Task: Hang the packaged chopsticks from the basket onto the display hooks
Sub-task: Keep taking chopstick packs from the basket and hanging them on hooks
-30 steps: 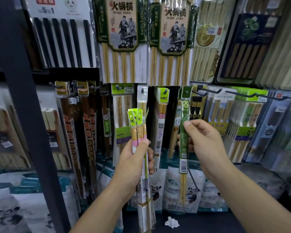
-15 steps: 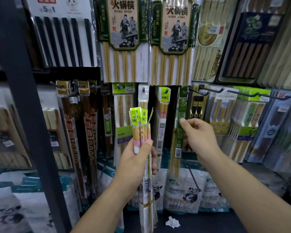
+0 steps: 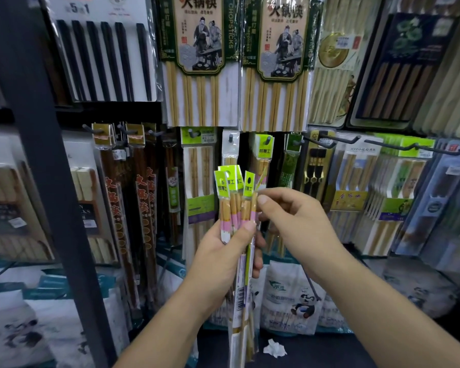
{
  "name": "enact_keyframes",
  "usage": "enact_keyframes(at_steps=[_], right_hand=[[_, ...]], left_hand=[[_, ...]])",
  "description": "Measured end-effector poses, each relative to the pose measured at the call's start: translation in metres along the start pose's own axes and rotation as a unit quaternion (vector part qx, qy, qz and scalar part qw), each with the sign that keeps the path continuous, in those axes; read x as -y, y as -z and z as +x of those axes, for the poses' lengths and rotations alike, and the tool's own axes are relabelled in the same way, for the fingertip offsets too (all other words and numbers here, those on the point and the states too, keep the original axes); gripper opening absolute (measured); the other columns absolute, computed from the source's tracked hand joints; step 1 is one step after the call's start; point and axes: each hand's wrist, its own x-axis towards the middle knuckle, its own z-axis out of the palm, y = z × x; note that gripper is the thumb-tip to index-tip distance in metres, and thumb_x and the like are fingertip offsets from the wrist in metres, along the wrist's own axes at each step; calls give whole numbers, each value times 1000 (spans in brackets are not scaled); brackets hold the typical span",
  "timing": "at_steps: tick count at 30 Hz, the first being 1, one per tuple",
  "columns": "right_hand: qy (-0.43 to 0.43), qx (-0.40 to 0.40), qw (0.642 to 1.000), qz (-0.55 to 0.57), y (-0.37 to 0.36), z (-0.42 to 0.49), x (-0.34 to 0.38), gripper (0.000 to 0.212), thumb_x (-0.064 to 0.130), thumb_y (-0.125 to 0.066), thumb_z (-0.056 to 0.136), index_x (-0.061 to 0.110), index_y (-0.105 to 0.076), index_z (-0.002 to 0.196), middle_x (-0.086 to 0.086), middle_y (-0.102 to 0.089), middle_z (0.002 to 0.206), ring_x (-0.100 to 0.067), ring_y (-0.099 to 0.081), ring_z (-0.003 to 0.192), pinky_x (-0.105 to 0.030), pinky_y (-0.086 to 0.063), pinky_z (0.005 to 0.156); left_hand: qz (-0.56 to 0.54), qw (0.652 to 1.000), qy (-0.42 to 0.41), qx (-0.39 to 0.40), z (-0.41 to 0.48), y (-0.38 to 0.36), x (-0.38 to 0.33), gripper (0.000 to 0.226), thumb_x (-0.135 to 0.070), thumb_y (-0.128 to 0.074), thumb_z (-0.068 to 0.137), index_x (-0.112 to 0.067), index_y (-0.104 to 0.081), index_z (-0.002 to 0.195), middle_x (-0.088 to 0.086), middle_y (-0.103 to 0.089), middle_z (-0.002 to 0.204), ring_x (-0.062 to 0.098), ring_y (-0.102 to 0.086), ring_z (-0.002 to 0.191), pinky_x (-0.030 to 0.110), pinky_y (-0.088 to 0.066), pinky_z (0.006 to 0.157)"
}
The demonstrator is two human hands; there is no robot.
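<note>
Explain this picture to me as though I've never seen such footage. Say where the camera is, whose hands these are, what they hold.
No machine here: a person wears one wide-angle camera on the head, looking forward and down, so both bare arms are their own. They face a shop wall of hanging chopstick packs. The left hand has its grip around a bundle of clear-wrapped bamboo chopstick packs with lime-green header cards. The right hand appears to pinch the rightmost pack near its top. A matching pack hangs on a grey metal display hook just behind. On the dark shelf below lies a crumpled white paper scrap, in front of white panda-printed bags.
</note>
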Motion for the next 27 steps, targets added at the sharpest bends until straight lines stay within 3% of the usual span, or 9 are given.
enact_keyframes(at_steps=[4,7,11,14,18,24,27], right_hand=[[-40,28,996,79,-1,2,7,9,25,-69,95,22,-78,96,4,-77,82,-3,-70,75,-13,-51,64],[-60,39,993,98,0,3,9,16,30,-73,92,16,-78,94,-4,-76,82,-13,-68,74,-24,-52,67],[-70,24,992,104,-1,7,15,18,30,-71,94,13,-75,89,-9,-72,79,-25,-61,66,-38,-51,60],[-53,-27,995,84,2,19,25,16,26,-69,96,16,-77,87,-2,-74,77,-13,-67,70,-30,-58,69],[-43,-78,993,76,5,37,36,18,26,-68,97,12,-75,88,5,-67,65,-4,-60,59,-20,-52,58],[-50,-108,992,50,1,47,36,19,28,-70,95,18,-75,80,9,-67,67,1,-58,60,-25,-50,72],[-49,-113,991,47,2,50,36,22,28,-70,96,18,-73,76,11,-64,64,2,-55,57,-24,-49,69]], left_hand=[[-34,999,7,7,-2,-1,-3,17,-32,-62,94,-26,-77,89,11,-68,76,20,-61,55,30,-51,47],[-41,999,21,9,-2,-1,-2,20,-34,-60,93,-25,-78,91,15,-71,79,23,-67,60,31,-54,48],[-34,999,25,-21,-1,0,1,23,-35,-62,93,-20,-77,102,21,-76,91,34,-76,82,42,-62,64],[56,993,-3,-104,2,6,5,20,-33,-62,101,-20,-76,94,8,-79,94,23,-76,91,44,-59,78],[60,990,-8,-124,4,10,3,22,-25,-57,104,-5,-66,100,3,-74,82,21,-74,80,39,-62,63],[59,991,-13,-118,3,10,3,15,-22,-57,104,-8,-61,101,1,-69,75,20,-71,74,35,-60,58],[55,992,-14,-111,4,9,3,15,-21,-57,104,-6,-60,104,1,-68,74,19,-71,75,34,-59,57]])
